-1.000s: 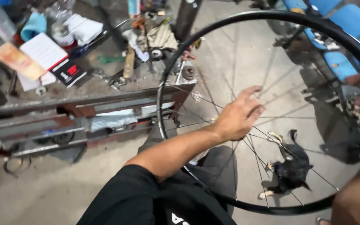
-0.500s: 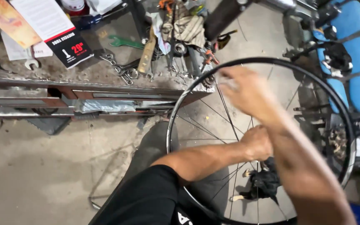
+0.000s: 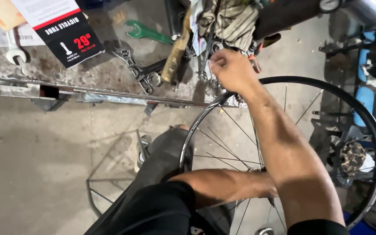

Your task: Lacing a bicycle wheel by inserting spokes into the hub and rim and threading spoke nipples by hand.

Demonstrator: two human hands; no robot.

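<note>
- Workbench point(image 3: 66, 76): long, scarred grey metal top with a steel rail along its near edge, stained and gritty. Everything below is placed against it.
- Bicycle wheel point(image 3: 373, 130): bare black rim with thin wire spokes, no tyre, standing upright just in front of the workbench's near edge, its top arc touching or nearly touching the rail. Probably propped there so the rim stays steady.
- Person's legs in dark trousers sit below the workbench edge, a knee close against the wheel's left side.
- Right hand point(image 3: 231, 69): reached up over the wheel onto the workbench top, among the tools. Fingertips drawn together as if pinching something small and pale; what it is, I cannot tell.
- Left hand: forearm crosses low behind the spokes, well below the workbench; the hand itself is hidden behind the right arm, so finger state cannot be told.
- Card box point(image 3: 66, 30): flat, black and red, lying at the workbench's left.
- Rag point(image 3: 231, 19): crumpled striped cloth at the back of the workbench.
- Hammer handle point(image 3: 176, 54): worn wood, lying left of the right hand.
- Adjustable wrench point(image 3: 129, 58): dull steel, beside the handle.
- Green spanner point(image 3: 146, 31): flat, painted, further back.
</note>
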